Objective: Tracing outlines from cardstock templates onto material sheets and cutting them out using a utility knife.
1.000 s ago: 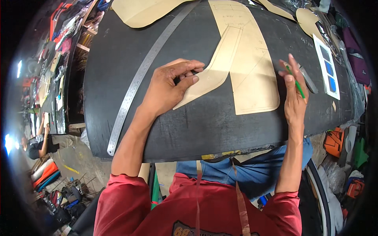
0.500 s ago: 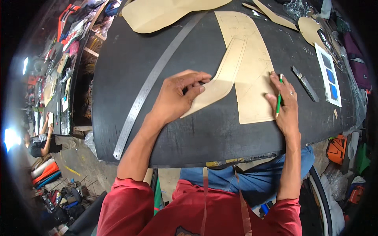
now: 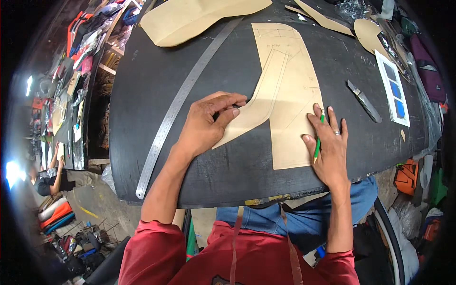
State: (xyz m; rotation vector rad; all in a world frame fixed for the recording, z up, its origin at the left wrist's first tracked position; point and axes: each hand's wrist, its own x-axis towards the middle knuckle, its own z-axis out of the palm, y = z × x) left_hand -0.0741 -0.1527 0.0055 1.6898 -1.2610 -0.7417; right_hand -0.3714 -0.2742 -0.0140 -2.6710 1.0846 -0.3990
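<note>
Across the black surface (image 3: pixel 228 183), two tan paper pieces lay near the centre, an angled strip (image 3: pixel 259 103) partly overlapping a broad panel (image 3: pixel 292 130) to its right. The left hand (image 3: pixel 205 122) rested at the strip's near left part, its grip narrow, thumb and forefinger close together; whether they pinched the paper could not be told. The right hand (image 3: pixel 330 147) held a green pencil (image 3: pixel 318 137) in its grip, fingers spread at the panel's right edge. A metal ruler (image 3: pixel 183 95) lay left, a utility knife (image 3: pixel 365 101) right, and a curved tan sheet (image 3: pixel 190 20) far left.
</note>
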